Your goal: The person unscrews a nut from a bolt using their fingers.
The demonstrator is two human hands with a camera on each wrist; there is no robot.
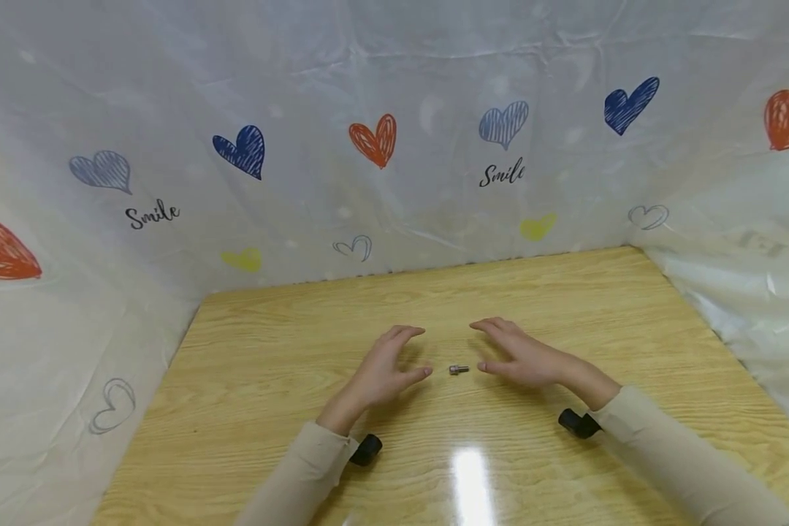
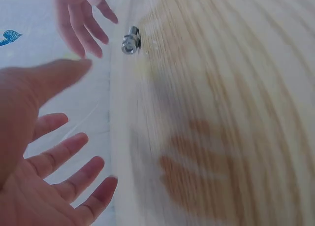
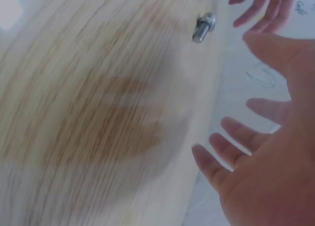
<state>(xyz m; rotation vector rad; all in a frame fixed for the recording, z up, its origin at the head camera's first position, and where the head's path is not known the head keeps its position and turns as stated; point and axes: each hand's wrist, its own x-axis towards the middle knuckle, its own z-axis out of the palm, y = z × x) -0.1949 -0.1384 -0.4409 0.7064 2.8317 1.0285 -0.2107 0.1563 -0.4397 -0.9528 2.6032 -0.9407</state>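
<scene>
both hands seem poised at the reaching step, with the small metal bolt [image 1: 458, 370] not yet held. the left hand [image 1: 383, 371] and the right hand [image 1: 527, 359] face each other above the wooden table [image 1: 256, 351], their fingers loosely bent, parted from the thumbs, and gripping nothing. as i judge it, a next move to take up the bolt calls for lowering one hand and bringing thumb and forefinger together on it; so small a piece probably wants a fingertip pinch rather than a full grasp, and could roll if nudged.

the bolt lies on its side on the tabletop, in the gap between the two thumbs, touching neither. its head points toward the left hand and its shank toward the right; in the head view the right thumb [image 1: 489, 367] looks the nearer, the left thumb [image 1: 421, 375] a little farther off. the forefingers arch beyond it, toward the heart-printed sheet [image 1: 421, 212].
</scene>
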